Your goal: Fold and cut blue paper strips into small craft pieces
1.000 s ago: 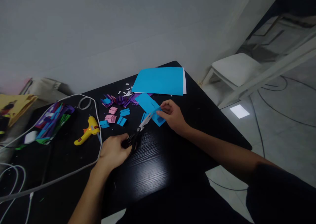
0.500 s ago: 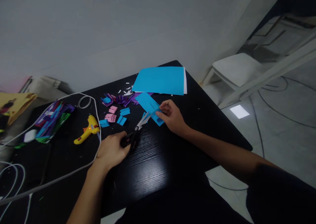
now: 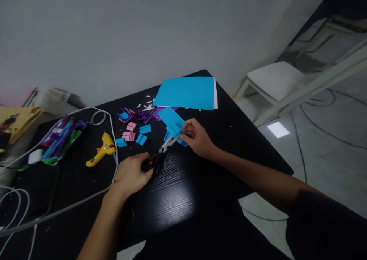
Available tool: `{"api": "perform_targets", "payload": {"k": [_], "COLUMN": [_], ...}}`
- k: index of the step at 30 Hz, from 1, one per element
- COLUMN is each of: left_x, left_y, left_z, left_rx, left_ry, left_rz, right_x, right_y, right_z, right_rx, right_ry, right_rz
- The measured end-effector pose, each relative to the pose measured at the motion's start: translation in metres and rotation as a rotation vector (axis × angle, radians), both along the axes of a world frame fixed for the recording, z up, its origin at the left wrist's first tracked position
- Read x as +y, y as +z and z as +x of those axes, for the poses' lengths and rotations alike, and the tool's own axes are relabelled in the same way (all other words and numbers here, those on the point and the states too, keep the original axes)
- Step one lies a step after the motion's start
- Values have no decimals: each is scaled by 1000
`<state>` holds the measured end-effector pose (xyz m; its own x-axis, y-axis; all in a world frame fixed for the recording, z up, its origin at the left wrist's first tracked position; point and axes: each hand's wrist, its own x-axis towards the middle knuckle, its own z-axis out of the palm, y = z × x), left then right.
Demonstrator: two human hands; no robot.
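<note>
In the head view, the left hand (image 3: pixel 132 174) is curled through the black handles of a pair of silver-bladed metal scissors (image 3: pixel 162 150), whose slightly parted blades point away from the body and reach the blue paper between the two hands. The right hand (image 3: pixel 197 137) pinches that narrow, bright blue slit paper piece (image 3: pixel 171 119) between thumb and fingers near its lower end, probably to steady it close to the blades, while its far end lies just in front of a large blue paper sheet (image 3: pixel 186 93) on the black wood-grain surface (image 3: pixel 172 199). White paper shows beneath the large sheet, which sits toward the back, seemingly out of the scissors' way. Small folded pink paper pieces (image 3: pixel 129 136) and small folded blue paper pieces (image 3: pixel 141 139) lie left of the blades, apparently grouped loosely by colour. Curled purple paper strips (image 3: pixel 140 115) and white paper scraps (image 3: pixel 149 107) lie behind them. Farther left, a yellow plastic glue gun (image 3: pixel 101 151) rests on its side beside a white cable (image 3: pixel 112 128), within easy reach of the left hand.
</note>
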<state>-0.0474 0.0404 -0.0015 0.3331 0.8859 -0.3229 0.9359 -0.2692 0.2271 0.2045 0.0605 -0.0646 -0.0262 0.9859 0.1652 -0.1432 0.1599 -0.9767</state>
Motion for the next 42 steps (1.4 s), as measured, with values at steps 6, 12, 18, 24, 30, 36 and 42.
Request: {"api": "perform_targets", "payload": {"k": [6,12,18,24,30,36,42], "left_x": [0,0,0,0,0,0,1], "left_y": [0,0,-1,-3,-2,-3,-2], "left_z": [2,3,2,3,3,3,4], "left_rx": [1,2,-2,-3,5,1,19], "left_ry": [-14,-23,-25,-27,-22,-28,-26], "left_rz": [-11,-20,-15,-19,-19,-17,-21], "right_x": [-3,-4,-5,-5,-5,-6,-6], "right_y": [2,4,5,7,7,7,9], "right_z": [1,0,0,0,-1,-1,0], "right_rx": [-11,-40,-43,-19,3,1,-16], "right_ry": [83,85,79,79,81,76,79], "right_rz": [-45,-44,-36,-35,-25,-35,-46]}}
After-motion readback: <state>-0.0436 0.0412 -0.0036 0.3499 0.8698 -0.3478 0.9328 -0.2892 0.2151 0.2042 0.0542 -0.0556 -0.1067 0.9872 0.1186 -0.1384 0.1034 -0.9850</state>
